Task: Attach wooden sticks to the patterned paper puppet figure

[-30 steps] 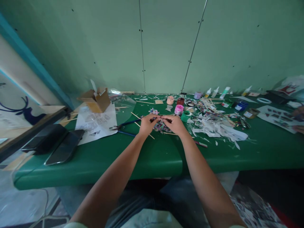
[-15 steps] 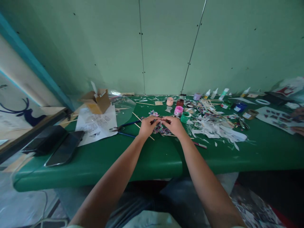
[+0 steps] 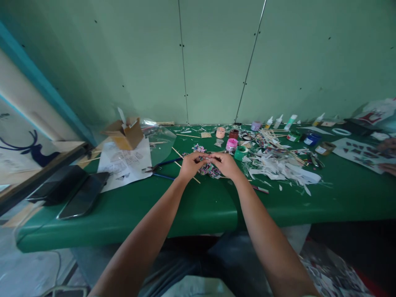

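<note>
Pink and green scraps lay beneath the left hand and right hand, whose bent fingers met; anything pinched was too small to tell.

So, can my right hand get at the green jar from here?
Probably yes: the green jar stands just beyond the right hand, with nothing visible between them, though its fingertips now meet the left hand's above multicoloured scraps.

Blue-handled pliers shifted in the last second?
No. The blue-handled pliers keep the same spot against the printed sheet, tip over its right edge; both drift together slightly in frame, apparently from camera motion.
</note>
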### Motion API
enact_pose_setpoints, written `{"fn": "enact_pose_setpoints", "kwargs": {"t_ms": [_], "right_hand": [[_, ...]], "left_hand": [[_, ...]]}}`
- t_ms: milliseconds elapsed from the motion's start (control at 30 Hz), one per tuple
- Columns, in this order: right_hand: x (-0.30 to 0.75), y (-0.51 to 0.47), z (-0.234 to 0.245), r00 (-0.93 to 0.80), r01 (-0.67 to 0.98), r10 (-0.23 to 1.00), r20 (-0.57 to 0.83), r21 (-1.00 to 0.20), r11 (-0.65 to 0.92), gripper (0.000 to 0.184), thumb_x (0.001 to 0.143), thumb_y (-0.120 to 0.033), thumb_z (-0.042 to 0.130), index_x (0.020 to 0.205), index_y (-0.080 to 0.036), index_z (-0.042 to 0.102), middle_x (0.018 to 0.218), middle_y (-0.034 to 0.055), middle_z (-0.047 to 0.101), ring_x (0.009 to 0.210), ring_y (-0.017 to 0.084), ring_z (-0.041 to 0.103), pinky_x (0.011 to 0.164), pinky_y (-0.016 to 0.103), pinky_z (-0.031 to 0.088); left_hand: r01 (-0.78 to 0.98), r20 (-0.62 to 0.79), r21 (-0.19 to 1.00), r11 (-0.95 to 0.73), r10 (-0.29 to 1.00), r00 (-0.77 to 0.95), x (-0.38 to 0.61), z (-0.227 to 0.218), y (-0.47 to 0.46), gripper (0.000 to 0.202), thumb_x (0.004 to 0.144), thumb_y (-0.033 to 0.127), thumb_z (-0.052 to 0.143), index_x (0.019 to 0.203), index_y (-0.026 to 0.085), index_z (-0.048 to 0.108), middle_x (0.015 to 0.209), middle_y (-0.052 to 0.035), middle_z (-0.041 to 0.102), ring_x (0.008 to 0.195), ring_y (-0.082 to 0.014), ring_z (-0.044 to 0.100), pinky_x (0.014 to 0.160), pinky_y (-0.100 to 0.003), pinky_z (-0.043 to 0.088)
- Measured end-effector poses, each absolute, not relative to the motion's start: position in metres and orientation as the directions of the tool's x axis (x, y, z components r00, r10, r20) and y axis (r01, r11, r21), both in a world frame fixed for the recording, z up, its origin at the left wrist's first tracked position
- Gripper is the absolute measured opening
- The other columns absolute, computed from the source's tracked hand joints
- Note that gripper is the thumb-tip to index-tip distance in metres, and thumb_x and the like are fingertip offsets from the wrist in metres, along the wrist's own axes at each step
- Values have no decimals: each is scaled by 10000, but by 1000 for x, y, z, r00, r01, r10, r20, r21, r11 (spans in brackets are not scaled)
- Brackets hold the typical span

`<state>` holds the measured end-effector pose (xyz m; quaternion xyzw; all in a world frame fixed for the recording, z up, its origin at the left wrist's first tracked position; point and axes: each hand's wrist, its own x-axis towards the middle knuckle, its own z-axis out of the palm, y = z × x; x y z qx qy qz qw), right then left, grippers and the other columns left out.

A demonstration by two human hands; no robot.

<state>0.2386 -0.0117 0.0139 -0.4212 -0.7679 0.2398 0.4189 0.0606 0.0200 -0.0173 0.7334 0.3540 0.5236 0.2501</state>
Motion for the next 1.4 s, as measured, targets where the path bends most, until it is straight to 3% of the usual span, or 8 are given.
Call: {"fn": "enact_pose_setpoints", "kwargs": {"t_ms": [333,467,700,967,1167,1400], "right_hand": [[240,-15,18,-341,419,846,410,-739,528,217,871,-230,499,925,-192,706,944,58,708,844,194,634,733,299,458],[238,-16,19,-329,403,853,405,-757,515,214,854,-247,532,946,-191,717,964,66,710,829,194,640,705,295,463],[238,-13,17,-284,406,859,426,-758,510,202,856,-317,580,917,-207,738,925,60,730,819,201,659,721,306,482],[241,-10,13,-306,383,829,467,-737,557,191,850,-314,599,925,-220,748,965,70,730,899,212,666,803,336,493],[242,-10,13,-323,376,846,424,-763,526,187,834,-300,606,918,-210,746,951,68,725,867,204,658,762,318,489],[242,-10,13,-322,407,878,354,-786,466,198,833,-281,573,891,-185,737,881,51,730,796,198,645,709,290,455]], "left_hand": [[268,667,647,-714,700,254,56,-8,14,148,761,298,724,875,207,748,832,-38,703,737,-141,626,628,-246,466],[305,687,619,-723,687,236,56,-5,11,124,766,265,719,871,207,747,828,-36,709,719,-132,627,633,-238,478],[405,667,616,-676,721,188,56,-8,10,173,750,273,733,912,213,743,727,-5,695,523,-84,522,531,-211,440],[382,711,567,-729,668,219,56,-6,9,161,803,330,678,884,211,750,808,-39,716,668,-128,631,598,-238,484],[391,700,552,-737,664,264,54,-6,10,172,809,343,668,891,216,751,878,-51,733,811,-169,681,694,-269,533],[548,714,325,-771,580,392,51,0,7,175,860,312,605,944,230,735,922,-38,739,826,-168,692,726,-259,517]]}}
